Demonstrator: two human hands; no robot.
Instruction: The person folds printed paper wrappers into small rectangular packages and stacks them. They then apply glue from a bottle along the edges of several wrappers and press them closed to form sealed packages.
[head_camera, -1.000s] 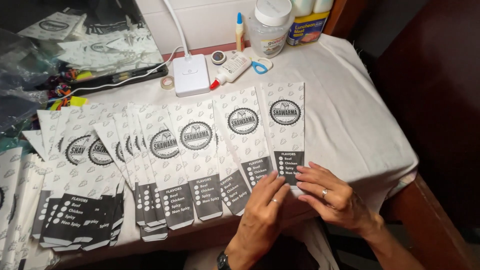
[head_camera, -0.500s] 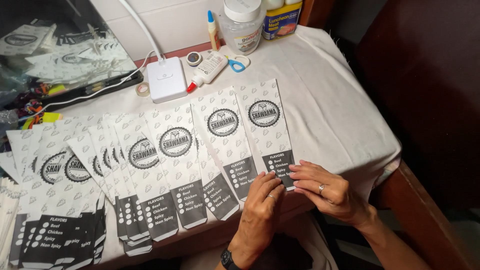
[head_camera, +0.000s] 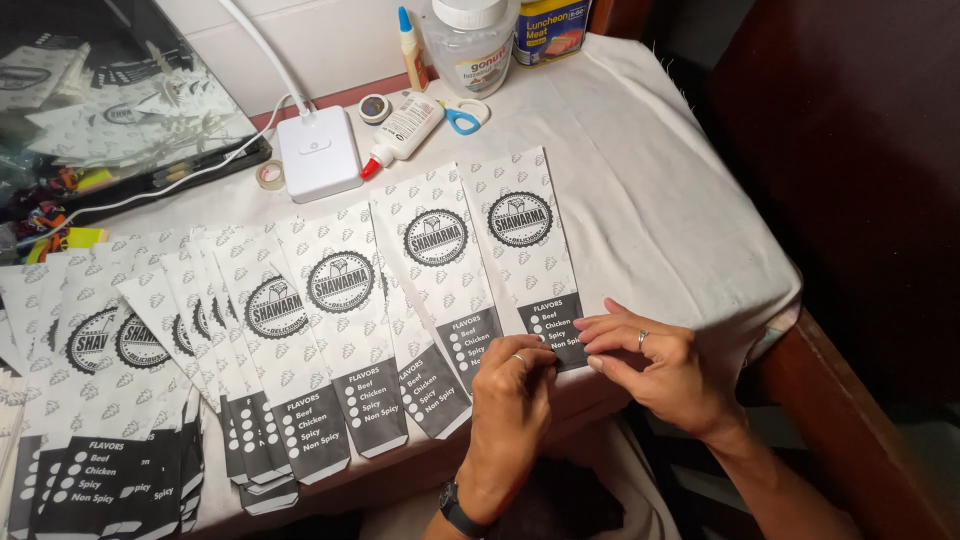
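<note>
Rightmost paper sleeve (head_camera: 522, 245) lies flat on the cloth-covered table (head_camera: 660, 190); its dark bottom edge is pinched by fingertips of both left hand (head_camera: 512, 385) and right hand (head_camera: 655, 360), thumbs pressed close together. Judged partway: one sleeve being handled, a fanned row of sleeves (head_camera: 230, 350) left of the hands untouched, glue bottle (head_camera: 405, 130) and scissors (head_camera: 462, 117) lying beyond

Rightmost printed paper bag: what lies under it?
The rightmost printed paper bag lies on the white tablecloth. Both the left hand and right hand cover its bottom edge.

bottom corner of rightmost paper bag (head_camera: 520, 235) under both hands, leftmost bags cut off
</note>
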